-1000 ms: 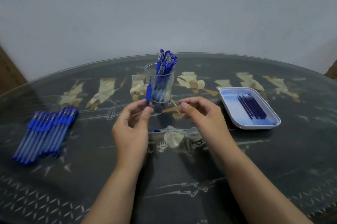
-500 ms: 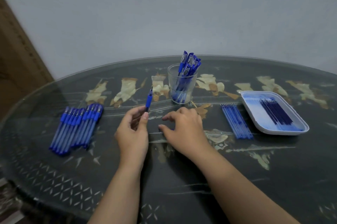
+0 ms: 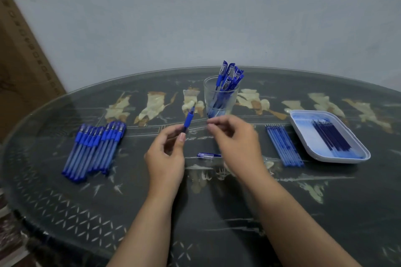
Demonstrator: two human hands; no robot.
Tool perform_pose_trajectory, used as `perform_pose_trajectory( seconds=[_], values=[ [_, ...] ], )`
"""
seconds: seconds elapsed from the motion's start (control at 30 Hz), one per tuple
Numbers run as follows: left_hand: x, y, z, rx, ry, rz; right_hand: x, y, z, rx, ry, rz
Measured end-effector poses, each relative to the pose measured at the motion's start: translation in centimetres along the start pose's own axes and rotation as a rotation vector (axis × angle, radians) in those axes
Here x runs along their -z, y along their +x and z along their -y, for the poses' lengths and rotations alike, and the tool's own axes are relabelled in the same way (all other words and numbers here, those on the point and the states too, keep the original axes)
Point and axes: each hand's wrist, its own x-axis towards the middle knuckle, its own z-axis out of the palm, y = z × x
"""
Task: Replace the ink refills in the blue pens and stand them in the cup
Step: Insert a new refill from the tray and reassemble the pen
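Hands regroup mid-swap

Left hand (image 3: 167,153) pinches a clear pen barrel with a blue grip (image 3: 188,121), its tip tilted toward the clear glass cup (image 3: 209,95) of capped blue pens (image 3: 230,75). Right hand (image 3: 236,138), flat on the dark glass surface (image 3: 217,212) half a second ago, has risen beside the barrel, fingertips (image 3: 211,126) drawn together; blur hides whether they hold anything. A small clear pen cap (image 3: 208,155) lies beneath them, so this pen looks unfinished.
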Motion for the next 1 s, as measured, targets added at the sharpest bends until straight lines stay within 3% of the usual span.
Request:
perform_pose_trajectory(
  seconds=[0.1,0.2,0.7,0.9,1.0],
  values=[
    [-0.3,-0.4,-0.3,-0.116,0.086,0.12,2.7,0.0,1.4,-0.092,0.38,0.059],
    [-0.6,-0.6,-0.3,-0.204,0.155,0.166,4.7,0.0,2.1,-0.113,0.494,0.112],
    [-0.5,-0.7,-0.3,-0.261,0.201,0.233,5.3,0.1,1.1,-0.071,0.238,0.195],
    [-0.6,-0.8,-0.4,-0.25,0.191,0.248,4.8,0.2,0.7,-0.04,-0.05,0.075],
    [-0.6,-0.7,-0.5,-0.25,0.194,0.227,4.8,0.2,0.8,-0.048,0.073,0.077]
  ],
)
